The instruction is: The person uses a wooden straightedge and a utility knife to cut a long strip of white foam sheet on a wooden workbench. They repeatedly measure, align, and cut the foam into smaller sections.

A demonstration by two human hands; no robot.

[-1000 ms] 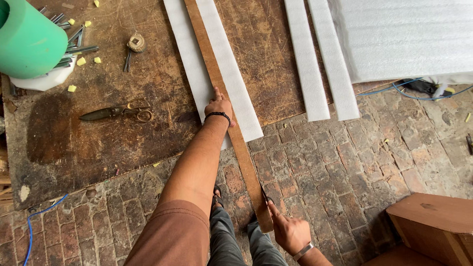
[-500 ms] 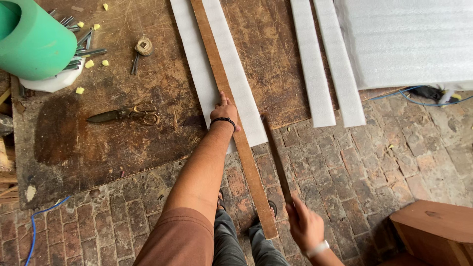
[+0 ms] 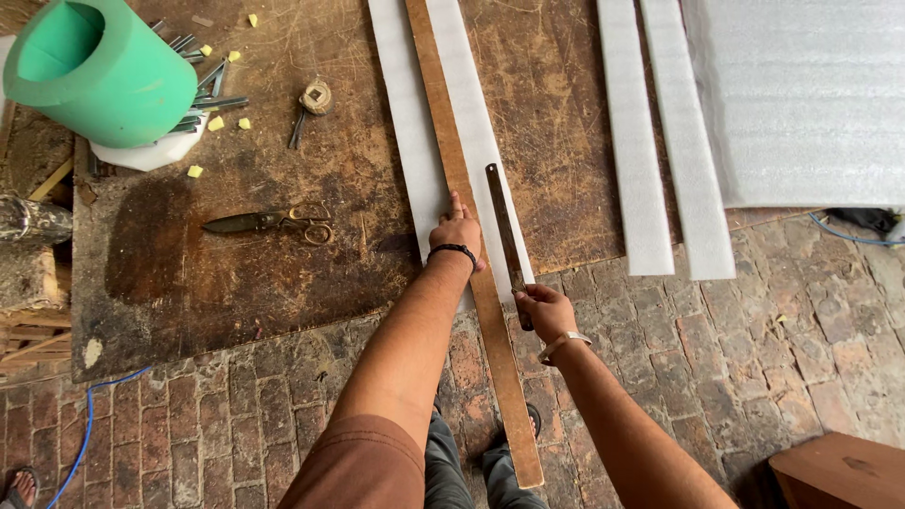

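A long wooden strip (image 3: 452, 160) lay along a white foam strip (image 3: 407, 141) near the board's (image 3: 283, 283) front edge, overhanging it; the left hand (image 3: 458, 229) pressed it flat, fingers spread; the right hand (image 3: 545, 311) gripped a metal blade (image 3: 504, 226) beside it; scissors (image 3: 269, 222) lay leftward.

Wooden straightedge (image 3: 452, 160) and foam strip (image 3: 401, 113) run off top edge. Strip partly hidden under straightedge. Blade's (image 3: 504, 226) handle buried in right hand (image 3: 542, 309). Green foam roll (image 3: 94, 71) clipped upper left.
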